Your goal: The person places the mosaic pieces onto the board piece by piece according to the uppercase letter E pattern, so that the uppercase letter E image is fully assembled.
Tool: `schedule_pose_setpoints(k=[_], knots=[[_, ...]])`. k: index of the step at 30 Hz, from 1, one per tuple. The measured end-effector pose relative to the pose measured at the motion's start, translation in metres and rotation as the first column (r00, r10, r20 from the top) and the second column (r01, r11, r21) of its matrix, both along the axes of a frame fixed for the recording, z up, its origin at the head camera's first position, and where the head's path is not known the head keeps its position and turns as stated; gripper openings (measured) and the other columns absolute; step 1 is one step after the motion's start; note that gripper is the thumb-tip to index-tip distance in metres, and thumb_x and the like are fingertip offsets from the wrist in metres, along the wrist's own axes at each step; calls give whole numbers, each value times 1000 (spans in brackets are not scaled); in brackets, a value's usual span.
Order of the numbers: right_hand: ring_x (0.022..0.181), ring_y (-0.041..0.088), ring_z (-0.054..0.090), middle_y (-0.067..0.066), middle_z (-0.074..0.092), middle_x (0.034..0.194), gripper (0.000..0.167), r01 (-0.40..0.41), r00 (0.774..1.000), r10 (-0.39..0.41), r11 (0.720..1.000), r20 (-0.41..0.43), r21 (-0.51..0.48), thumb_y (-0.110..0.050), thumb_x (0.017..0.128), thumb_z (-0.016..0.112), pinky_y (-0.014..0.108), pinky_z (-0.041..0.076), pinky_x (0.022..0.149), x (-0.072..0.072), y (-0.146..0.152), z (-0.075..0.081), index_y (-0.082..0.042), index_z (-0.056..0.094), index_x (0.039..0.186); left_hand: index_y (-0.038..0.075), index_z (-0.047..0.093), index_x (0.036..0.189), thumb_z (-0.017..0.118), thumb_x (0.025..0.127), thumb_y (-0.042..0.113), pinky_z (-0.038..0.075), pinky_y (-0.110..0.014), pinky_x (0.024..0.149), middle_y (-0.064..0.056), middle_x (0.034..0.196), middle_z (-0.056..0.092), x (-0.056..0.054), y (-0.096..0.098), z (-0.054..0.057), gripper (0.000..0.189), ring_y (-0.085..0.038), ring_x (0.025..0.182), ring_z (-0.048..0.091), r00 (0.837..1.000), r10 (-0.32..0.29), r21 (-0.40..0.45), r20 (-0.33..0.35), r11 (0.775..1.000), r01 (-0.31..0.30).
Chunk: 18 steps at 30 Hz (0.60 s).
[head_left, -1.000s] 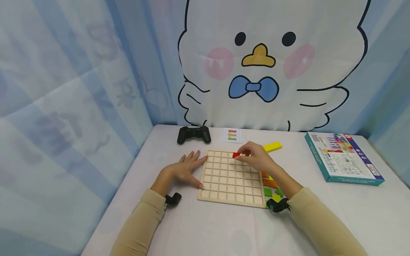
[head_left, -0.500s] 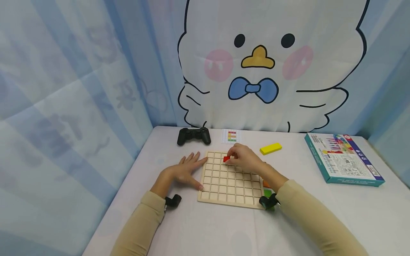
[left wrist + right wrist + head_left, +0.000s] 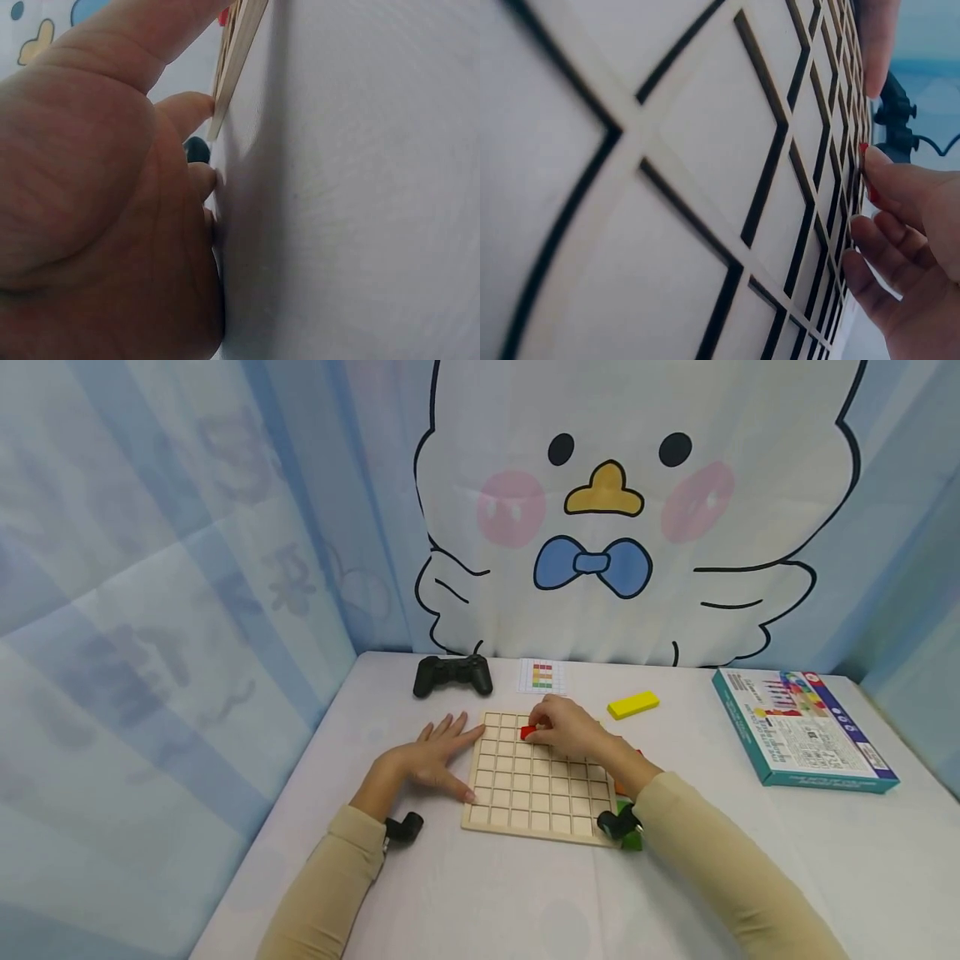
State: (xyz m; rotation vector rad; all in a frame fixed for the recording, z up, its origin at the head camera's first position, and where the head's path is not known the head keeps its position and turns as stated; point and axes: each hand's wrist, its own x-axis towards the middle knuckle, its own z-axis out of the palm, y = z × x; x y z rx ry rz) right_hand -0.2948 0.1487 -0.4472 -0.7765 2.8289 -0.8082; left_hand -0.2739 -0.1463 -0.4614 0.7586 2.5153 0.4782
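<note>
A wooden board with a grid of square recesses (image 3: 540, 789) lies flat on the table. My right hand (image 3: 566, 727) is over its upper part, pinching a small red block (image 3: 528, 732) between thumb and fingers. In the right wrist view the red block (image 3: 869, 176) shows as a thin edge by the thumb, right at the grid surface. My left hand (image 3: 432, 762) rests at the board's left side, fingers spread and straight, index fingertip and thumb touching the edge. Seen from the left wrist, the left hand (image 3: 112, 180) lies against the side of the board (image 3: 238, 64).
Orange and green blocks (image 3: 632, 837) lie at the board's right side, partly hidden by the right arm. A yellow block (image 3: 633, 705) sits beyond. At the back are a black game controller (image 3: 453, 676) and a colour pattern card (image 3: 543, 676). A teal-edged box (image 3: 806, 729) lies far right.
My right hand has moved left across the board's upper part with the red block, uncovering the yellow block, then shifted only slightly. The left hand has stayed in place.
</note>
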Motion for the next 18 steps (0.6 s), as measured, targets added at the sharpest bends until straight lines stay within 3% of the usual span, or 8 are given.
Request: schedule_pose_setpoints(k=[18], knots=[[89,19,61,5,69,99,21,4,1000,-5,999,15,36,-24,93,80,38,53,83,-4,-6,-5,-8,75,106,33,9,169,81,77,68,-11,-57,129,-9,176,-13,1,-1,1,122,-31,161,-18,1000,7,9,10,1000,-8]])
